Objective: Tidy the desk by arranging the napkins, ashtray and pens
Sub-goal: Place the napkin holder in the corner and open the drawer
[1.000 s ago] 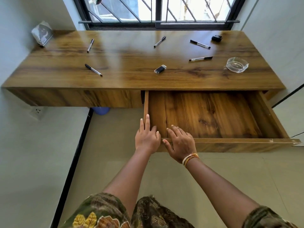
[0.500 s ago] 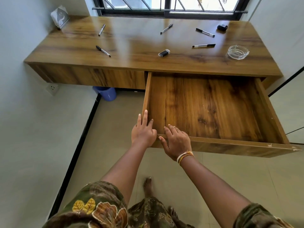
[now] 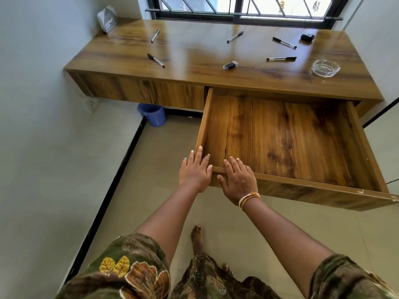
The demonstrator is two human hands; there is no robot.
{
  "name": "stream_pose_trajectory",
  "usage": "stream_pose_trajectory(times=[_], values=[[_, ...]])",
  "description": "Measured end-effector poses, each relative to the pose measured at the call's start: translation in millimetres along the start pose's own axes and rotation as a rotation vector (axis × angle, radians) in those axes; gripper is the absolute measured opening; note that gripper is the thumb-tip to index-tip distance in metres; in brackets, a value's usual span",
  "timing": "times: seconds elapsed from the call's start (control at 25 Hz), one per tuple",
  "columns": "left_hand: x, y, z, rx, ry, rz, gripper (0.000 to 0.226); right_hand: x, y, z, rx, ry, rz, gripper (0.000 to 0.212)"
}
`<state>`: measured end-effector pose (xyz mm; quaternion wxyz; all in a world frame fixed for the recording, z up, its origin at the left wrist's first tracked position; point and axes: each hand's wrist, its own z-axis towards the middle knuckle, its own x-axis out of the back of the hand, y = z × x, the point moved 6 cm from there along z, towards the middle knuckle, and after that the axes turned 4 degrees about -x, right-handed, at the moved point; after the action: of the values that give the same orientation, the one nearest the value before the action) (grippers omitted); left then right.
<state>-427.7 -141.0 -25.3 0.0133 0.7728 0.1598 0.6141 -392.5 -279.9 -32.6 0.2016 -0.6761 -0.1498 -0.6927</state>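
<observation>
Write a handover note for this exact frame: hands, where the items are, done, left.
Hands: left hand lies flat on the near-left corner of the open drawer, fingers straight; right hand rests over its front edge, thumb below. Neither holds an item.
Items: five pens lie scattered on the desk; glass ashtray at its right end; napkin pack at the far-left corner. Two small dark objects also lie there, too small to identify.
Done: drawer is out, nothing in it.
Left: gather pens, arrange ashtray and napkins.
</observation>
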Motion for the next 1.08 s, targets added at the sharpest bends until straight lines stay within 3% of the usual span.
stream_pose_trajectory(times=[0.32, 0.44, 0.8, 1.08], values=[[32.4, -48.2, -4.9, 0.043, 0.019, -0.003, 0.058, 31.1, -35.0, 46.9, 0.049, -0.021, 0.118, 0.075], [47.2, -82.7, 10.5, 0.049, 0.020, 0.034, 0.060, 33.9, -56.1, 79.9, 0.054, -0.018, 0.110, 0.068], [116.1, -211.8, 113.9, 0.064, 0.055, 0.027, 0.063, 14.1, -147.7, 223.0, -0.001, 0.013, 0.149, 0.063], [165.7, -262.6, 197.8, -0.044, 0.148, -0.018, 0.060, 14.7, -162.5, 318.7, -0.138, 0.137, 0.242, 0.048]])
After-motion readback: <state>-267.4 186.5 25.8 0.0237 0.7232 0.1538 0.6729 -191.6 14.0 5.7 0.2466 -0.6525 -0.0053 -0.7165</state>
